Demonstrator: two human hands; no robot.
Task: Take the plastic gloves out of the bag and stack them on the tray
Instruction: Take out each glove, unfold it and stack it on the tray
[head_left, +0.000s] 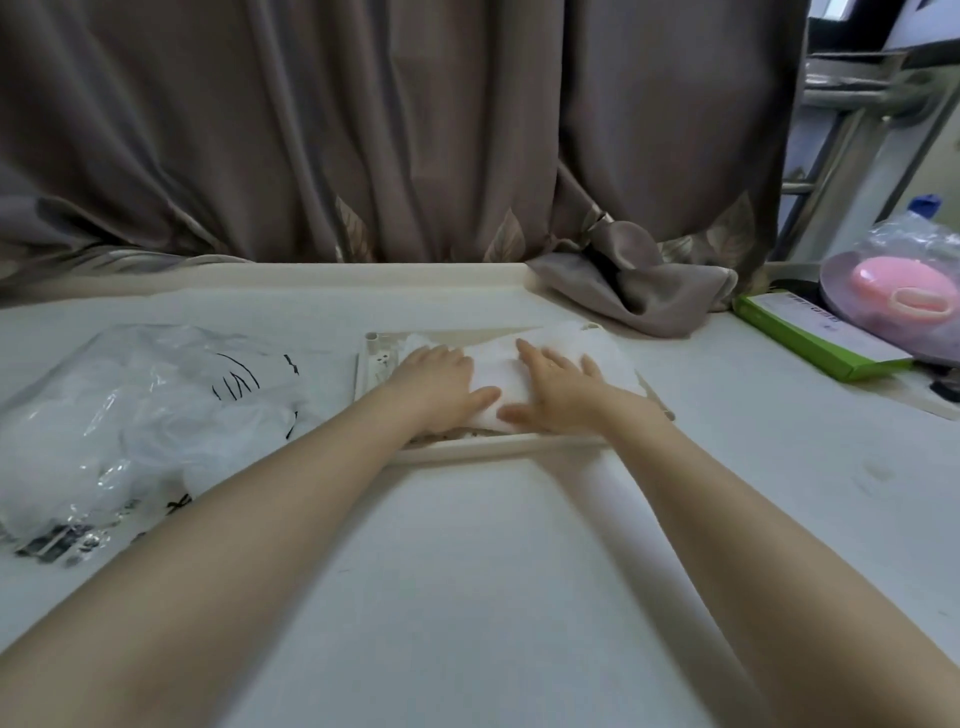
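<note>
Gloves, white plastic, stacked on tray under left hand and right hand, both pressing flat with fingers spread; bag, left, apparently holds more.

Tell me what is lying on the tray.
A white stack of plastic gloves lies on the tray, pressed flat by left hand and right hand. The tray floor beneath is covered.
</note>
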